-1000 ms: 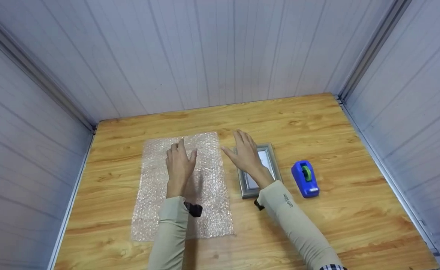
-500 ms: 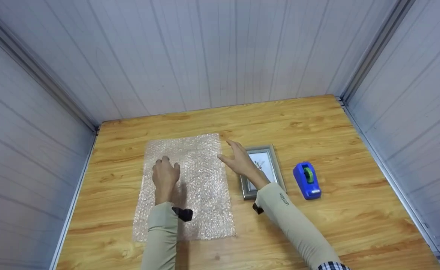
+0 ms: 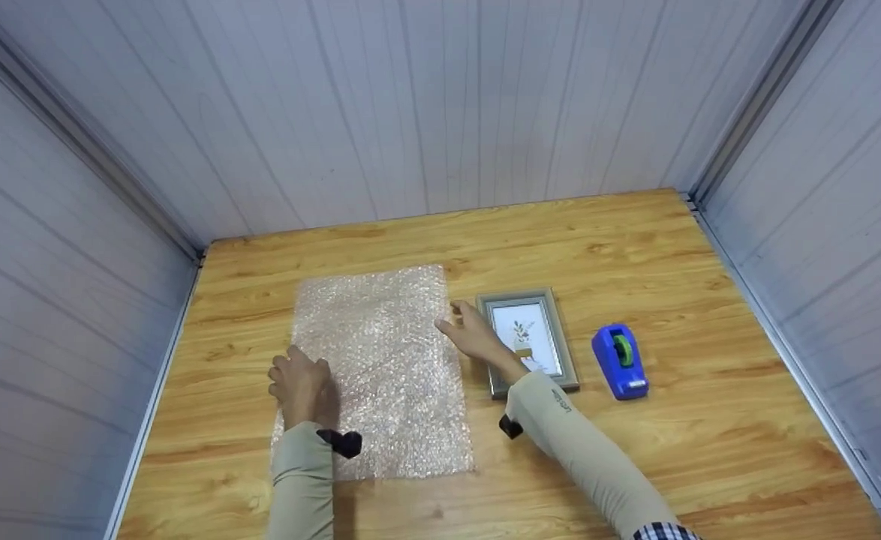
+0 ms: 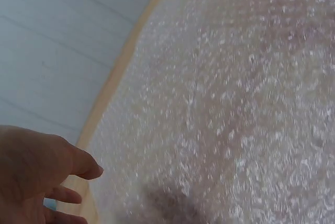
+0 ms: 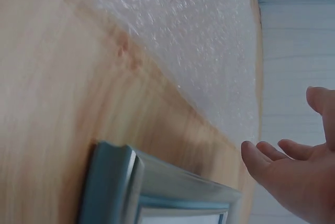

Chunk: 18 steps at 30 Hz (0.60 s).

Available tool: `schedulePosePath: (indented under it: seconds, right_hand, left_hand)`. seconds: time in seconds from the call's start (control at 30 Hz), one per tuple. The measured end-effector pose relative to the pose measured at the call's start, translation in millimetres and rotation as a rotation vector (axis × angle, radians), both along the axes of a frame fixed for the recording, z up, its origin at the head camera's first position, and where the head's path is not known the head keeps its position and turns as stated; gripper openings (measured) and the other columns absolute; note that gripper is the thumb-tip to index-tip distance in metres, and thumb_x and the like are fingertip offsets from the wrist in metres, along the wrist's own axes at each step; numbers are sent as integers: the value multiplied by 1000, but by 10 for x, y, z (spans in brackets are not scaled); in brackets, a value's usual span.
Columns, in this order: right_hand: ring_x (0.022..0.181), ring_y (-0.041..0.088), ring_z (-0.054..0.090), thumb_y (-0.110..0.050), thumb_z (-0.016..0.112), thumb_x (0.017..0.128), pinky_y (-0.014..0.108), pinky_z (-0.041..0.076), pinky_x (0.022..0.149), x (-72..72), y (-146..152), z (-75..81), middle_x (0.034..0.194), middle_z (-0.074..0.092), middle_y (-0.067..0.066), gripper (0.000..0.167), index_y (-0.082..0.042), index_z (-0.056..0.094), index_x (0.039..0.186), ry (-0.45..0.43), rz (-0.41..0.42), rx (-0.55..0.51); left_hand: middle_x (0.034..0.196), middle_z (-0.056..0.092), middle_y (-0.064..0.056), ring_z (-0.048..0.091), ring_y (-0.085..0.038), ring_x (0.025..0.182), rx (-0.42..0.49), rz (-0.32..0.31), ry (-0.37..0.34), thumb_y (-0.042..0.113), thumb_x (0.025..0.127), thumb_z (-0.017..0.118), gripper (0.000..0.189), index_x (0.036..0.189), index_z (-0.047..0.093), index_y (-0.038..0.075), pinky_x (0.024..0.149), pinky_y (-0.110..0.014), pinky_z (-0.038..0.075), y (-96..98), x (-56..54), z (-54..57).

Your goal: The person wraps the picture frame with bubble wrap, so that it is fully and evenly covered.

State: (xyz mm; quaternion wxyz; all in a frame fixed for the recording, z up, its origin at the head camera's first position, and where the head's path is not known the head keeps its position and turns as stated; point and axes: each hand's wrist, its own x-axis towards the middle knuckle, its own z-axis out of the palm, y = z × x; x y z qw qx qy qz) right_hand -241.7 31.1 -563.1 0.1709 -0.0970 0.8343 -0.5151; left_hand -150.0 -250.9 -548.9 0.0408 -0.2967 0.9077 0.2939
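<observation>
**Layout done, sheet handling barely begun**

Reads as an early stage. Counting as done: a clear, rectangular bubble-wrap sheet (image 3: 388, 375) spread flat on the yellow-brown wood-grain table (image 3: 711, 420), with no fold over itself in sight. Also set out, just right of the sheet with a bare strip between: a silver-grey rectangular picture frame (image 3: 544, 341), face up, showing a print of a leafy sprig, lower edge partly hidden behind the beige right sleeve (image 3: 583, 435). Farther right, well clear of the sheet: a blue plastic tape dispenser (image 3: 619, 381) with a bright green roll (image 3: 623, 350) inside.

Grip check. At the sheet's left edge: bare left hand (image 3: 299, 381), fingers loosely bent, thumb parted from them, with no wrap visibly pinched in the left wrist view. Can't confirm fingertip contact with the edge. Between sheet and frame, at the sheet's right edge: bare right hand (image 3: 474, 334), fingers and thumb spread apart, holding nothing. Looks raised above the table in the right wrist view; can't rule out a light brush against the sheet.

Pending, by inference: any joining of sheet and frame, any folding, any taping. Seeing no plainly lifted edge, no frame on wrap, no tape strip on either.
</observation>
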Motion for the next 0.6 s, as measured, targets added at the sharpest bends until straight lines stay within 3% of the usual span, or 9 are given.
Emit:
schedulePosePath:
  seconds: [0.2,0.33,0.43,0.6]
  right_hand:
    - [132,39,43,-29,53,97,48,38,108,7,-36,-70,144,40,25,60,4,33,143,-55,-34,-24]
    - [133,40,40,-28,52,97,49,35,109,8,-33,-93,144,40,26,59,4,34,143,-73,-48,-23]
    - [133,40,41,-28,52,97,49,36,109,12,-29,-102,143,40,27,58,3,34,143,-102,-64,-20]
    - [128,40,46,-21,53,95,48,41,105,8,-73,-134,138,45,28,54,3,35,141,-115,-105,-37]
  left_hand:
    - [135,28,-38,28,-56,124,65,60,-68,19,89,42,55,134,30,-11,99,-68,27,-157,127,-55]
    - [131,26,-43,28,-58,121,80,39,-126,15,89,39,54,132,30,-17,97,-68,31,-246,207,-59]
    - [126,29,-45,31,-57,119,73,-9,-154,12,89,39,51,127,31,-20,96,-67,34,-303,242,-59]
    - [122,39,-42,40,-57,115,109,-27,-164,10,87,41,45,123,36,-17,91,-64,40,-396,281,-53]
